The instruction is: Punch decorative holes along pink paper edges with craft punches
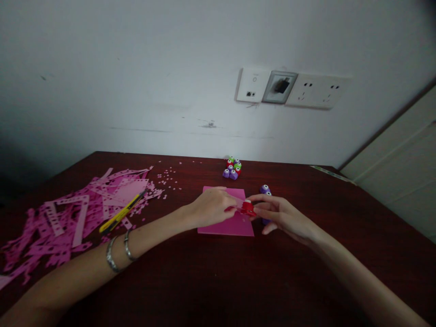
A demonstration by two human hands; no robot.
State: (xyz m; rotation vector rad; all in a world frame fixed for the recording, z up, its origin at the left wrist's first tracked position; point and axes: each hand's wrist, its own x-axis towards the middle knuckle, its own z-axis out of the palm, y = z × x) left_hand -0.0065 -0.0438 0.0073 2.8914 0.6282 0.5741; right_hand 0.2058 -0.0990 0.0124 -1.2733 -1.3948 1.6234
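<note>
My right hand (284,214) grips a small red craft punch (248,208) with a white button between thumb and fingers. My left hand (213,206) is closed, its fingertips pinching a pink paper strip (237,202) whose far end meets the punch. Whether the strip sits inside the punch's slot I cannot tell. Under both hands lies a pink sheet or pad of paper (226,228), partly covered by my left hand. Purple punches (265,190) stand just beyond my right fingers, partly hidden by them.
Several red, green and purple punches (233,168) cluster near the wall. On the left are a heap of punched pink paper scraps (80,209), a yellow utility knife (122,212) and tiny cut-out bits (166,176). A ruler-like strip (333,174) lies at the back right. Sockets (316,91) are on the wall.
</note>
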